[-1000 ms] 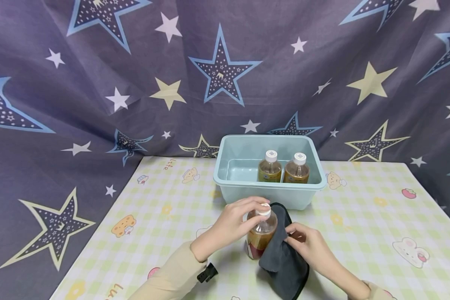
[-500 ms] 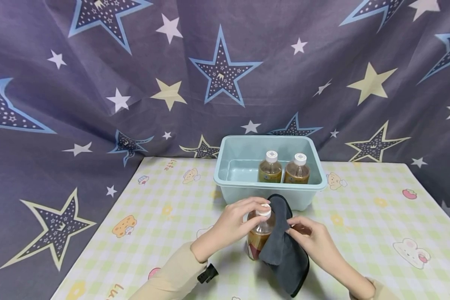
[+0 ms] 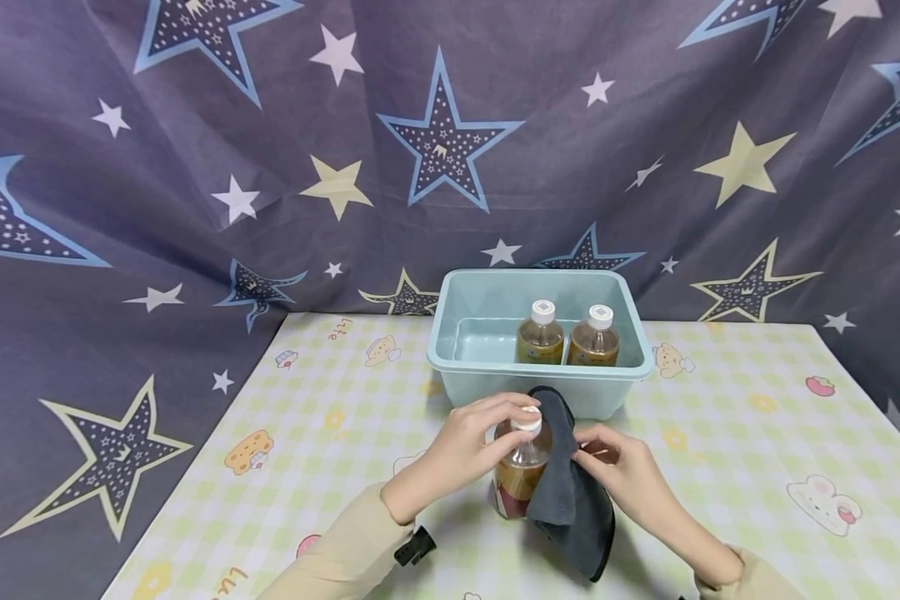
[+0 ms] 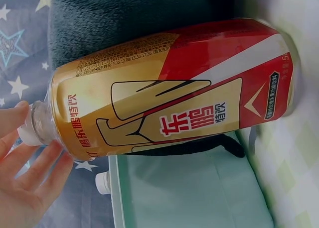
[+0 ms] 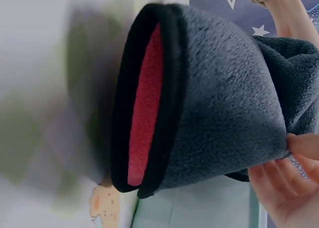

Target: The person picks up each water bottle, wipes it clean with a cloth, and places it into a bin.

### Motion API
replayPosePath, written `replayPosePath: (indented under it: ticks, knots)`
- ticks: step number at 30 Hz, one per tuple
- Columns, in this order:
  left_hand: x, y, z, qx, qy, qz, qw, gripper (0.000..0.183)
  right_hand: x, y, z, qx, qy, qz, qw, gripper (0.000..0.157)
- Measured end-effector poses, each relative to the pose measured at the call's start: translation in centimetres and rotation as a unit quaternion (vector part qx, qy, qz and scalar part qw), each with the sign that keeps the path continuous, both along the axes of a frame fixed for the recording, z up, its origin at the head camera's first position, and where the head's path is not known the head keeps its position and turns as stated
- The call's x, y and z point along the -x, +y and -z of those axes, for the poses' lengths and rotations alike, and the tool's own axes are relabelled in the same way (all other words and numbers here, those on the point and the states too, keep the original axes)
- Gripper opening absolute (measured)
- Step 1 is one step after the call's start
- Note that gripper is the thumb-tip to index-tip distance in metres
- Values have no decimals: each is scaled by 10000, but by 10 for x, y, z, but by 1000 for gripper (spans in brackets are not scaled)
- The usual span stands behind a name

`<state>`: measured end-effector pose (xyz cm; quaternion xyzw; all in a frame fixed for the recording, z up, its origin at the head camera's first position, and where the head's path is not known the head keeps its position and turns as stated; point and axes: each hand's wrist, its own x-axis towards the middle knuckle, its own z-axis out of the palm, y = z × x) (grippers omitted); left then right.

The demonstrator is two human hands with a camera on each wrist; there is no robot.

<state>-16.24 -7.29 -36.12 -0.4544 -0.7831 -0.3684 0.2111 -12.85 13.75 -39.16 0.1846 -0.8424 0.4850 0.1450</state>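
Observation:
A drink bottle (image 3: 516,483) with a gold and red label (image 4: 169,98) stands upright on the table. My left hand (image 3: 468,442) grips it by its white cap (image 4: 31,126), thumb and fingers around the top. Against the bottle's right side lies a folded dark grey cloth (image 3: 570,500). Its black-edged fold shows a red inner face (image 5: 145,113) in the right wrist view. My right hand (image 3: 626,475) pinches the cloth between thumb and fingers. The cloth hides the bottle's right side in the head view.
Behind the hands stands a light blue bin (image 3: 525,383). Two capped bottles, one on the left (image 3: 540,337) and one on the right (image 3: 594,340), stand in its right half. A checked tablecloth (image 3: 345,467) covers the table, and a star-patterned curtain (image 3: 390,242) hangs behind it.
The cloth's far end rises and shifts left behind the bottle, while its lower end draws up. My right hand moves slightly up and right with it. My left hand keeps its place.

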Motion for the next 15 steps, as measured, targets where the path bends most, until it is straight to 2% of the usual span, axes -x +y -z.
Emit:
replayPosePath:
  ticks: [8,15]
  knots:
    - [0,0,0,-14,-17,8,10000,12,3,-1,14,-118,-602,7,9981,17]
    - [-1,1,-1,13,-61,4,10000,12,5,0,28,-255,-788,-202,9964,15]
